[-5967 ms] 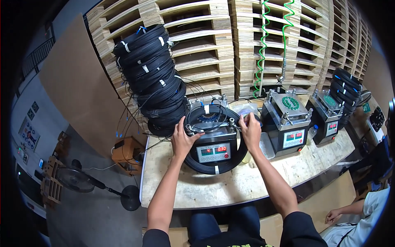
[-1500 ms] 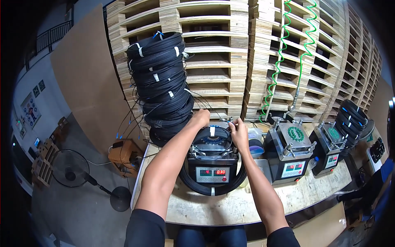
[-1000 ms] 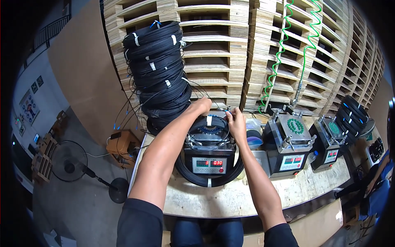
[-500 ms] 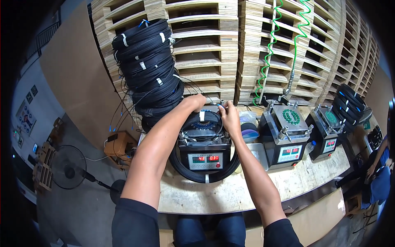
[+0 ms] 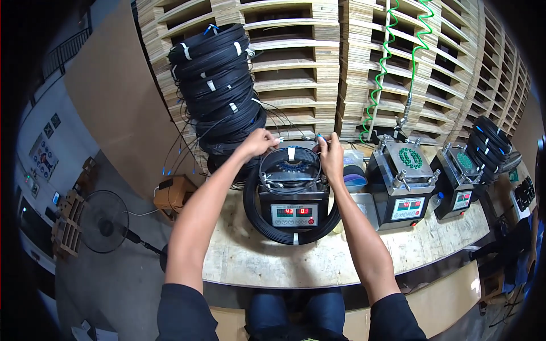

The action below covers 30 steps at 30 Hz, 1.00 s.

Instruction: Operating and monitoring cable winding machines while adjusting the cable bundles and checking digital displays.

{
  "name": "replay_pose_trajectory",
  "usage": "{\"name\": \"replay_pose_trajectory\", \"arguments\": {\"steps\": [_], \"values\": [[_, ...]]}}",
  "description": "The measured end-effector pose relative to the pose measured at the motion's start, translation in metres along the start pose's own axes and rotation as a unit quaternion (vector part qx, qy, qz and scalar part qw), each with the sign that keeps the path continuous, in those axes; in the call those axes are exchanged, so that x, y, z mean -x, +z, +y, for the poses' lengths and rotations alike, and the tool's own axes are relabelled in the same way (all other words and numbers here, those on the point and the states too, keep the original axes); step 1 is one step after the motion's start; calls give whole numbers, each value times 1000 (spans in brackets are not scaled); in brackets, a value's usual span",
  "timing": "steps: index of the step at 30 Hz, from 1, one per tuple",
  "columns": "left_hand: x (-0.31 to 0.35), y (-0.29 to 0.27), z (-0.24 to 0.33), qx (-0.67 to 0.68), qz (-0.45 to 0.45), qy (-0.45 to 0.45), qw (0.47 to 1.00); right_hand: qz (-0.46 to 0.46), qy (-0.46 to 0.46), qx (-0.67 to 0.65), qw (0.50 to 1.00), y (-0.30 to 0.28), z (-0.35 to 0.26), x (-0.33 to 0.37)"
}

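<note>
A coil of black cable (image 5: 253, 211) hangs around the black bench machine (image 5: 323, 208) with red digits in front of me. A smaller loop of the cable, bound with a white tag (image 5: 292, 153), rests on the machine's top. My left hand (image 5: 256, 143) is closed at the loop's far left, with a small white piece (image 5: 278, 141) at its fingertips; its kind is unclear. At the far right of the loop, my right hand (image 5: 332, 157) pinches a blue-tipped cable end (image 5: 319, 136). The fingers partly hide both pieces.
Behind my left hand rises a tall stack of black cable coils (image 5: 213, 85), with loose blue-tipped ends dangling. Two similar machines (image 5: 401, 187) (image 5: 456, 184) stand to the right. Wooden pallets (image 5: 284, 68) line the back, and a fan (image 5: 105, 221) stands at left.
My left hand has drawn back to the left and lower, and the white piece at its fingertips now shows. My right hand stays by the loop, still pinching the blue-tipped end.
</note>
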<state>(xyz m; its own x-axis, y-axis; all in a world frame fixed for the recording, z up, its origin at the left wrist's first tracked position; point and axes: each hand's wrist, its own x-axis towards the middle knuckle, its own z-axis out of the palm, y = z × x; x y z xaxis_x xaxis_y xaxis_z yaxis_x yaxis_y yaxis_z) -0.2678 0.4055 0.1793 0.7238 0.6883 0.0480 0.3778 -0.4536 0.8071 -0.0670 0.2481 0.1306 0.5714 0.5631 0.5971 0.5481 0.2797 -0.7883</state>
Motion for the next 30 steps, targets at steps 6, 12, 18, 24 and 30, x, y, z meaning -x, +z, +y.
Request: {"name": "replay_pose_trajectory", "arguments": {"steps": [6,12,18,24,30], "values": [[105,8,-32,250,219,28,943,142,22,-22,989,-10,-16,32],[207,71,-35,571,145,-7,808,135,125,-175,967,-42,-33,114],[234,132,-32,687,47,87,720,7,319,-570,757,-50,-56,181],[233,151,-57,695,98,82,708,-19,299,-589,751,-58,-48,199],[235,142,-43,653,125,37,746,-24,308,-541,782,-66,-40,194]]}}
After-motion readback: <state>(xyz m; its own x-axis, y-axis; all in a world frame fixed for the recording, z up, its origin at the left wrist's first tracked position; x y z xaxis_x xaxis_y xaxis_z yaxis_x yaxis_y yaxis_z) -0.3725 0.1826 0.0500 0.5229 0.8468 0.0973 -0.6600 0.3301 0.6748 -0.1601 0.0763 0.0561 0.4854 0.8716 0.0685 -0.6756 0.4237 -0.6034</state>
